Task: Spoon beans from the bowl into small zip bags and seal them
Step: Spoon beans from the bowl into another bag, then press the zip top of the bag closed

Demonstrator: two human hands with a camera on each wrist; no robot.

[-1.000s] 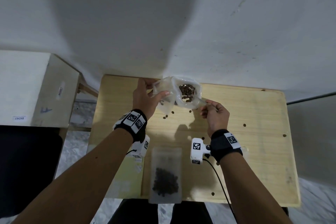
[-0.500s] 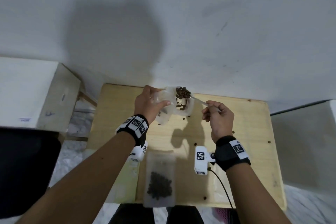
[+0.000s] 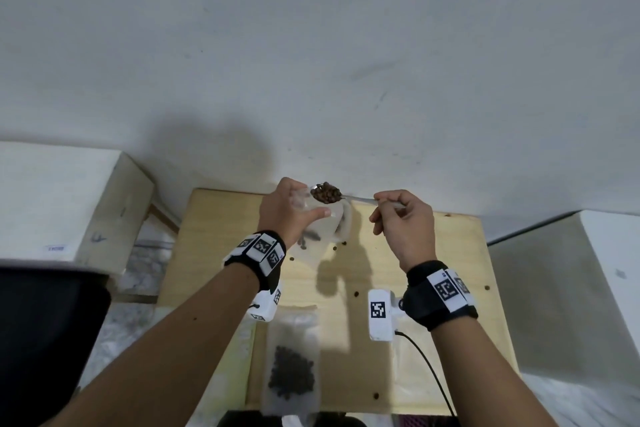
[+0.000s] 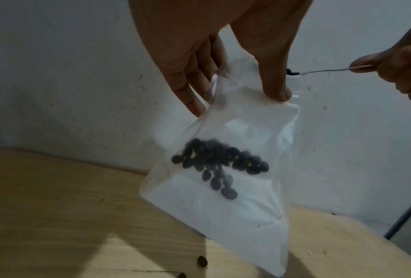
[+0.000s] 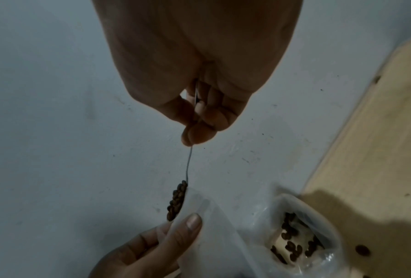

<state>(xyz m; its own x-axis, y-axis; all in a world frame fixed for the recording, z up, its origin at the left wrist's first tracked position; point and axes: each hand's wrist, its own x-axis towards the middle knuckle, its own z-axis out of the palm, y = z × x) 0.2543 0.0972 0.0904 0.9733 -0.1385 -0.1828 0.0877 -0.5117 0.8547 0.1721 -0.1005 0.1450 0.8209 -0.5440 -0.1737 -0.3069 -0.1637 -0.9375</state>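
My left hand (image 3: pixel 302 204) pinches the top of a small clear zip bag (image 4: pixel 226 203) and holds it open above the wooden table (image 3: pixel 433 253); several dark beans (image 4: pixel 217 163) lie inside. My right hand (image 3: pixel 381 205) pinches the thin handle of a metal spoon (image 3: pixel 358 198). The spoon's bowl, heaped with beans (image 3: pixel 325 193), sits right at the bag's mouth. In the right wrist view the loaded spoon (image 5: pixel 177 201) touches the bag's rim beside my left thumb (image 5: pixel 188 231). The translucent bowl (image 5: pixel 328 235) with several beans stands just behind the bag.
A filled zip bag (image 3: pixel 292 369) lies flat near the table's front edge. Loose beans (image 3: pixel 356 294) are scattered over the table. A white box (image 3: pixel 69 204) stands to the left, another (image 3: pixel 588 288) to the right, and the wall rises right behind the table.
The spoon came up out of the bowl loaded with beans and moved left to the bag's mouth. My left hand raised the bag. The head view tilted up.
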